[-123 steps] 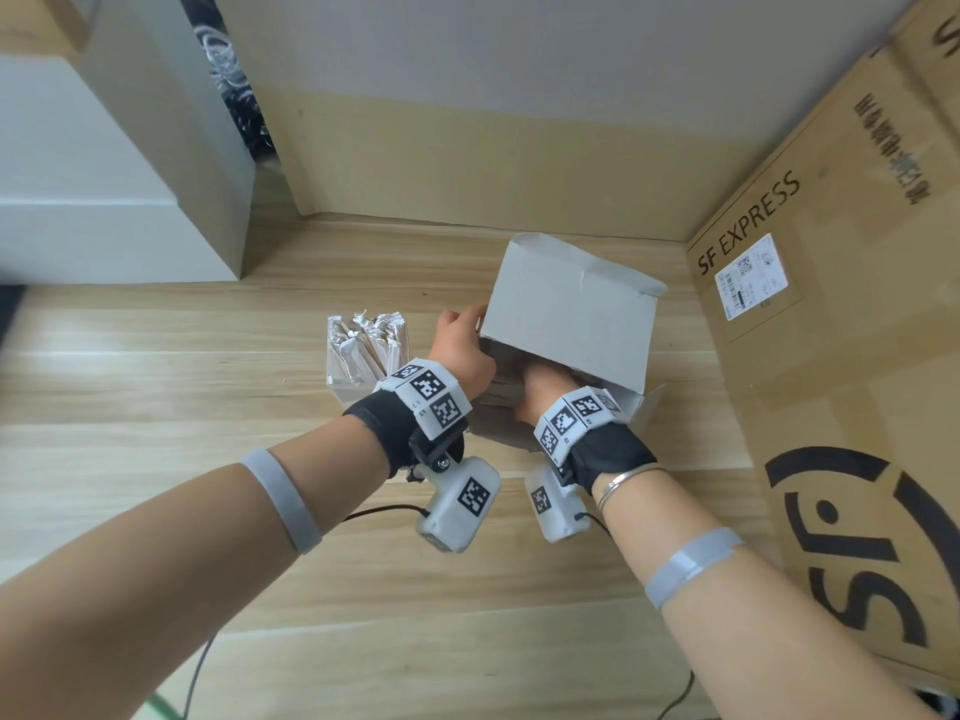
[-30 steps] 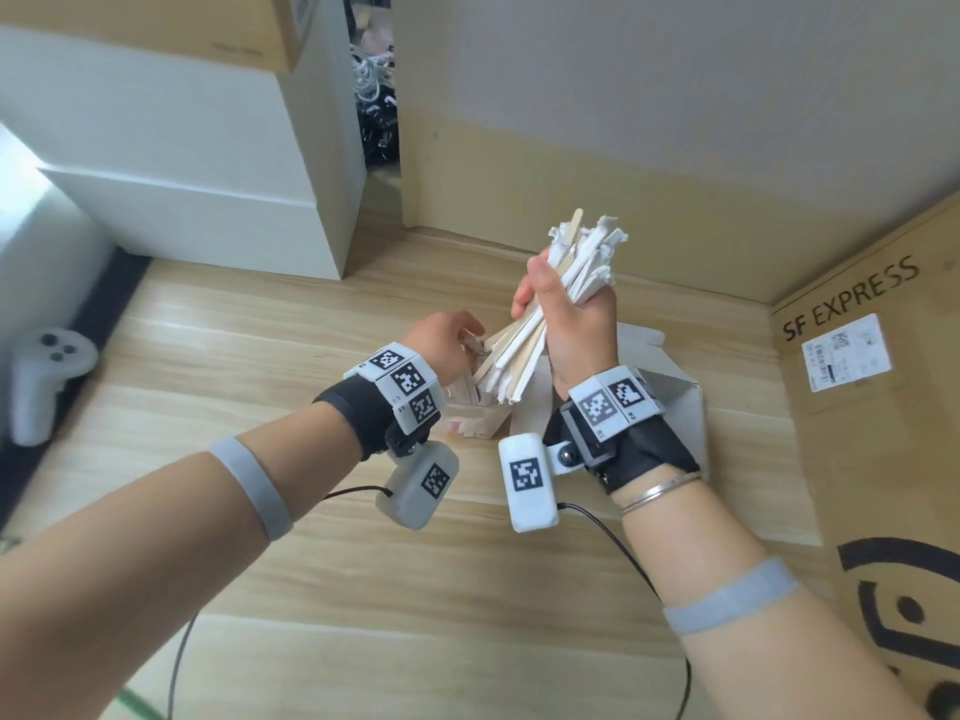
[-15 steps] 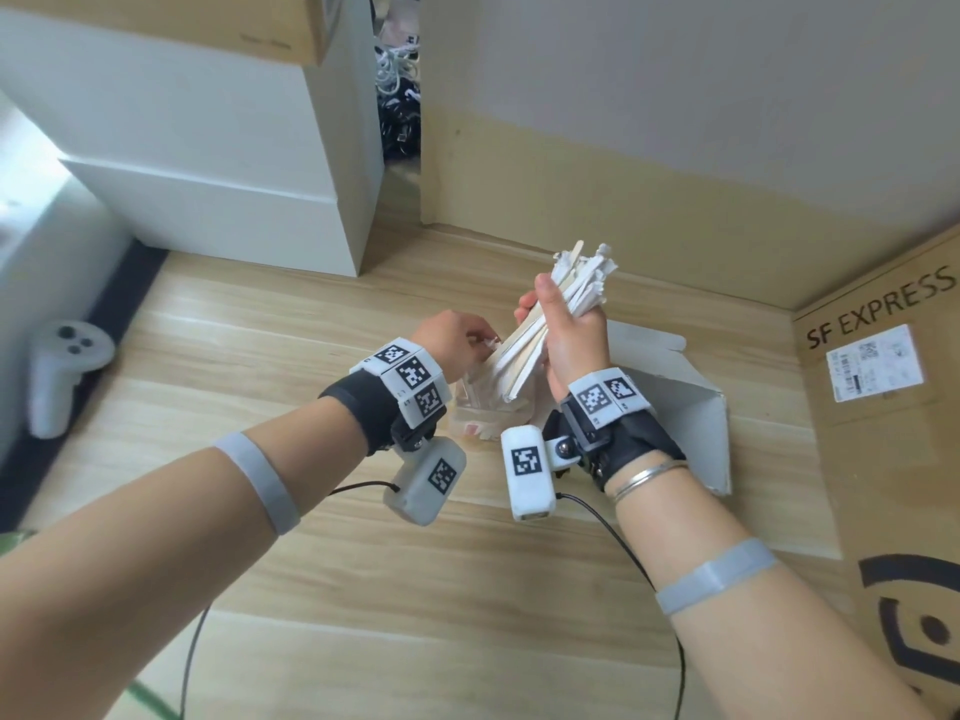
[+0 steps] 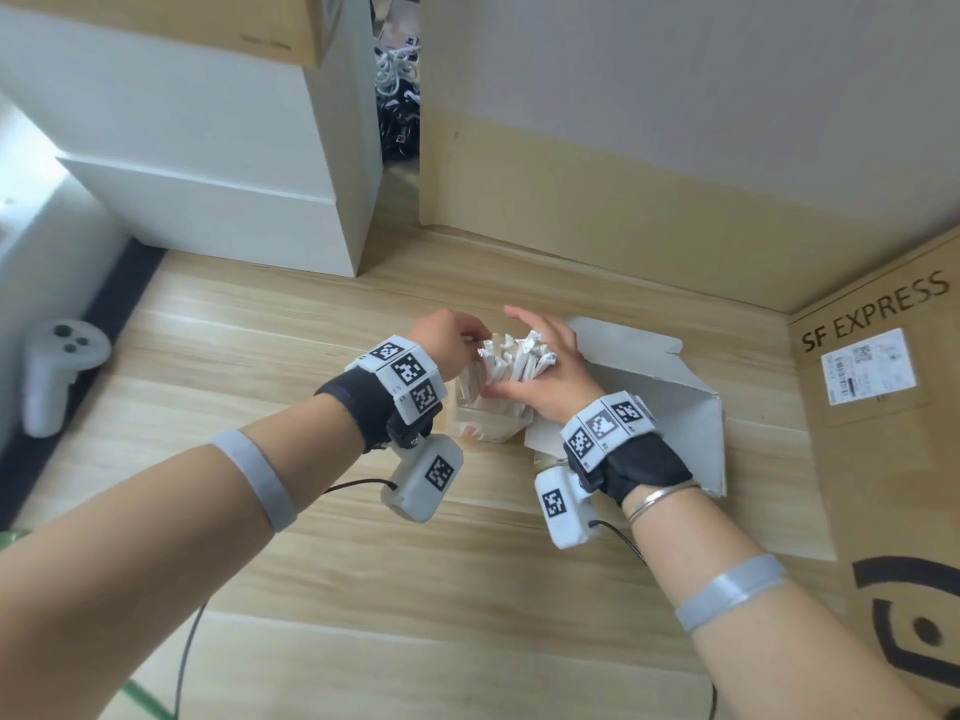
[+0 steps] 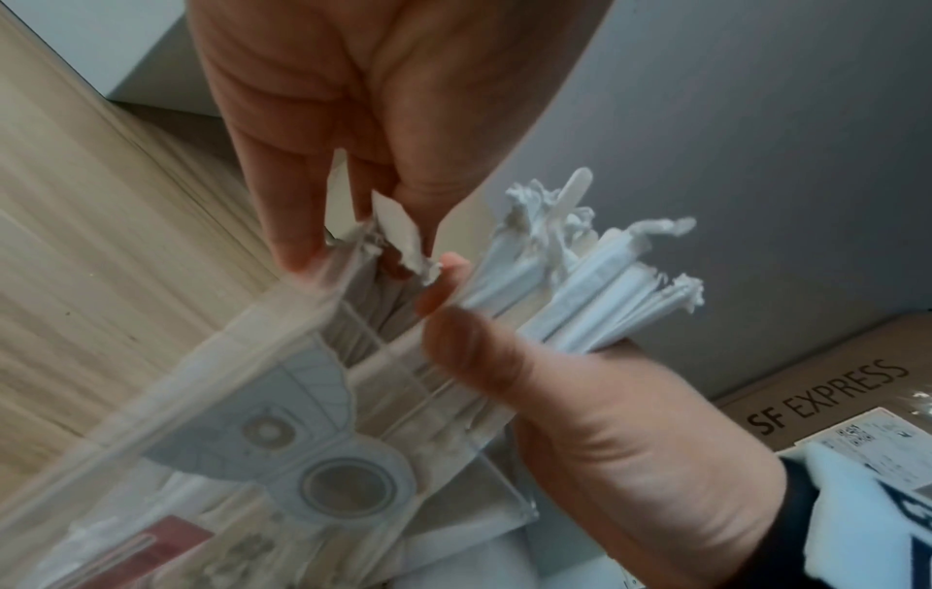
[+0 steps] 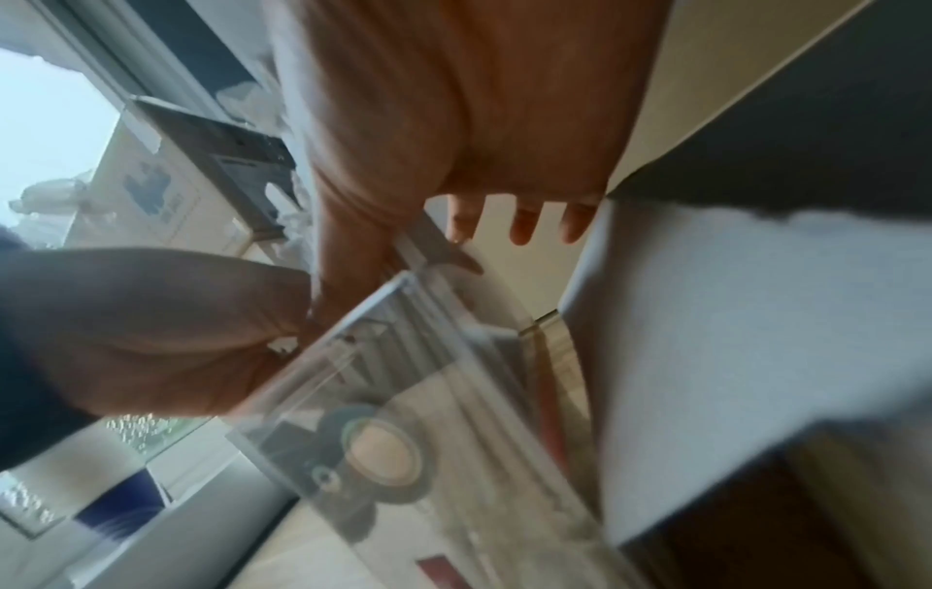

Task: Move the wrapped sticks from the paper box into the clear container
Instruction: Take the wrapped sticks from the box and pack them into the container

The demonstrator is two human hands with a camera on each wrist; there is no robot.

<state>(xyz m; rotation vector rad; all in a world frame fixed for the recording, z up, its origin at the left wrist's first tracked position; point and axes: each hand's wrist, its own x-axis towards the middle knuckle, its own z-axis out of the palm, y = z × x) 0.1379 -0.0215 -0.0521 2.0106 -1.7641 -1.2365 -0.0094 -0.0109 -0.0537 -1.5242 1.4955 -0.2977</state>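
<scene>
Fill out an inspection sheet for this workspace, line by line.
Surface: pale wood-grain floor.
Job's things: wrapped sticks stand bunched in the clear container, tops sticking out; white paper box lies open on its side just right of it.
Clutter: white game controller at far left.
Grippers: left hand holds the container's rim; right hand cups the sticks, fingers straight.
Cables: black leads from both wrist cameras; tangled cords in the gap behind.
Surroundings: SF EXPRESS carton on the right, white cabinet, wall.
</scene>
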